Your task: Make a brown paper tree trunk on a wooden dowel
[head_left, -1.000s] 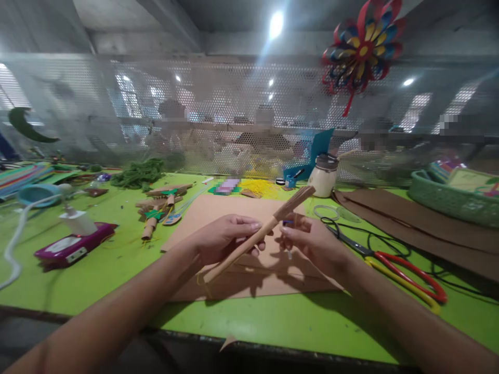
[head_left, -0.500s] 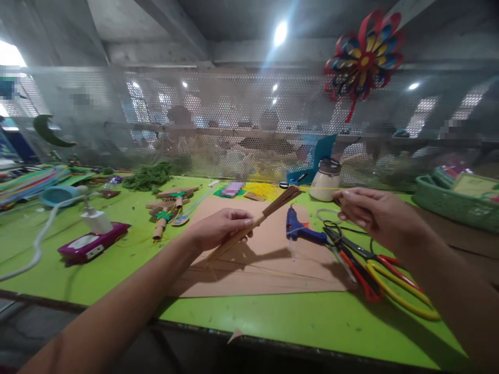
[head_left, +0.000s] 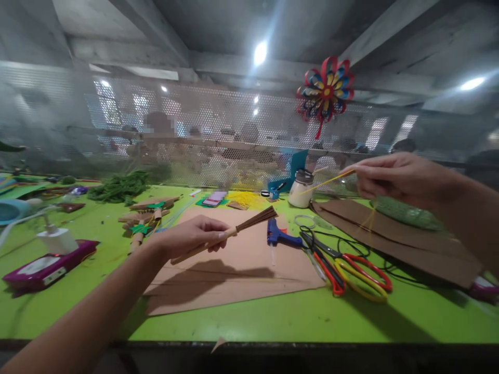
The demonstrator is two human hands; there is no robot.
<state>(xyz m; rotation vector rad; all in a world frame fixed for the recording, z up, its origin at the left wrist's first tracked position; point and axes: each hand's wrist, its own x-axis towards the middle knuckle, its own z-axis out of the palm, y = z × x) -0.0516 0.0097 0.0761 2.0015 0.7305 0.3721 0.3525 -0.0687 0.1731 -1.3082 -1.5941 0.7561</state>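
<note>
My left hand (head_left: 198, 236) is closed around the pale handle of a small broom-like bundle (head_left: 257, 217). Its dark brown paper-like bristles fan out to the upper right; part of the handle is hidden by my fingers. Raised at the right, my right hand (head_left: 401, 179) pinches a thin yellow strand (head_left: 333, 180). The strand runs leftward and fades from sight; I cannot tell whether it reaches the bundle. More of it dangles below my right hand. Beneath the bundle lies a brown cardboard sheet (head_left: 241, 283), with a blue glue gun (head_left: 286, 239) on its right part.
Scissors (head_left: 353, 270) with red and yellow handles lie right of the sheet, near dark cord. Brown boards (head_left: 421, 244) and a jar (head_left: 301, 189) are behind. At left are a purple power strip (head_left: 50, 265) and small brown figures (head_left: 142, 223). A pinwheel-like flower (head_left: 326, 92) hangs above.
My right hand has moved right and up, drawing out the yellow strand. The bundle in my left hand now lies flatter. The view has turned to the right.
</note>
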